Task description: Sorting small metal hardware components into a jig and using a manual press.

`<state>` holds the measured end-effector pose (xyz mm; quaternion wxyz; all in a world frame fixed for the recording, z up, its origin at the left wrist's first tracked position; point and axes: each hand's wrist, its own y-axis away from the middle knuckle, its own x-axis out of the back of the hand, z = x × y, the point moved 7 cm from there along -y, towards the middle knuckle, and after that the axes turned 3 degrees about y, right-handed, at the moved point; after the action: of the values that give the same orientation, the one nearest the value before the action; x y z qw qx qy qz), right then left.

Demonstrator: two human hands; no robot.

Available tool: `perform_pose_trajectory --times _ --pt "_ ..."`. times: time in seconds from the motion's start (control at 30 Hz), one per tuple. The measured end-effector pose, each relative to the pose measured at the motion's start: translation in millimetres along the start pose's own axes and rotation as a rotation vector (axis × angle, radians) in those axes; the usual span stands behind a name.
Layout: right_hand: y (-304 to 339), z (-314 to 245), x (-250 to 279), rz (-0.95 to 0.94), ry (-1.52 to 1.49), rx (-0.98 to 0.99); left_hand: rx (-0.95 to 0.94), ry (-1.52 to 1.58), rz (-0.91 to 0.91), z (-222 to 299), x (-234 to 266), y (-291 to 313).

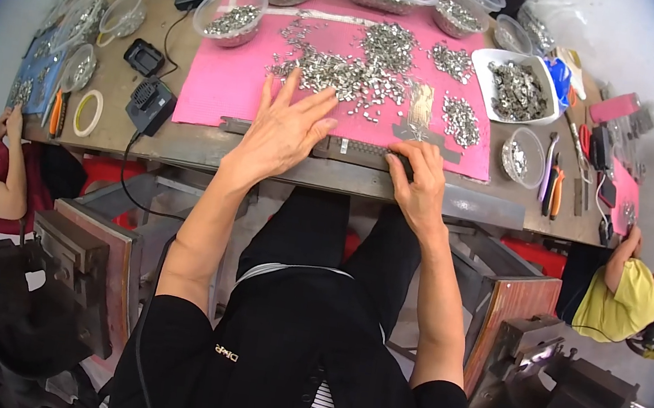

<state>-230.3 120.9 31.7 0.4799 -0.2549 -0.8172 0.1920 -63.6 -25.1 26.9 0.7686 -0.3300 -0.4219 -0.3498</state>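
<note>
My L hand (282, 134) is open, fingers spread, tips by the near side of the small metal pcs (347, 79) heaped mid pink mat (221, 95); can't tell if they touch. My R hand (422, 182) is half-curled, thumb + fingers at a dark block (405, 165) on the metal strip (363, 151); grip unclear.

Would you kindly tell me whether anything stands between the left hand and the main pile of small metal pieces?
Nothing visible does: the left hand reaches over the pink mat to the near edge of the metal pieces, with no bowl or tool between them.
</note>
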Motion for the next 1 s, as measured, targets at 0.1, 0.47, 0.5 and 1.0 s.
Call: perform_pose_trajectory --times 0.1,0.47,0.5,1.0 --pt "0.5 -0.7 -0.4 -0.006 0.004 0.004 -0.04 0.056 0.026 1.0 5.5 11.8" --pt "-43.7 -20.8 -27.5 -0.085 -0.026 0.111 0.046 0.152 0.38 -22.7 25.4 10.2" --pt "-49.4 -23.0 -39.1 -0.103 -0.045 0.159 0.031 0.141 0.393 -20.6 23.0 5.7" --pt "-74.0 -13.7 -56.2 -0.22 0.085 0.16 0.022 0.093 0.351 -29.2 14.2 -11.3"
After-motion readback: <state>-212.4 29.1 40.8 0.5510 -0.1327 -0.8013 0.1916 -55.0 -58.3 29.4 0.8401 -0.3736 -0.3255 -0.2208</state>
